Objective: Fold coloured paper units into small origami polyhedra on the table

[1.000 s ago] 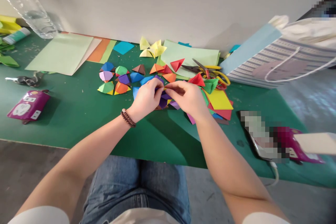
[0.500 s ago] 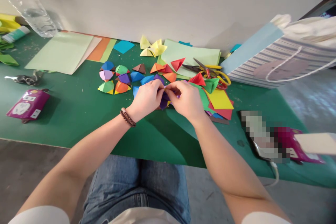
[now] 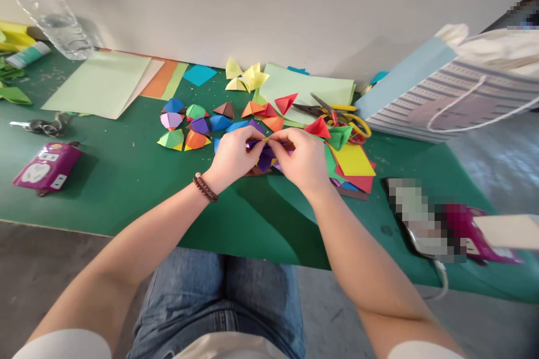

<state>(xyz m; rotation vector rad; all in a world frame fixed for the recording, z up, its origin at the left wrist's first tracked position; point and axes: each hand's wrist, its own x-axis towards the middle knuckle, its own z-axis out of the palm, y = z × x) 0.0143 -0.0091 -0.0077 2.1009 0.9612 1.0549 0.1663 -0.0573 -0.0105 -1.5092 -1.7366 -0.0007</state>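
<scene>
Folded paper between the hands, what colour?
The folded paper is mostly purple, with a thin yellow edge on top. Shows best in the head view.

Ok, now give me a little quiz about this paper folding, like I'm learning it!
1. True or false: the beaded bracelet is on the right wrist.
2. Pick one: what do the left hand and right hand pinch together? A scissors, B folded purple paper, C a plastic bottle.
3. Fill the gap: the striped paper bag is on the ___ side of the view.

Key: 1 false, it is on the left wrist. 2 B. 3 right.
</scene>
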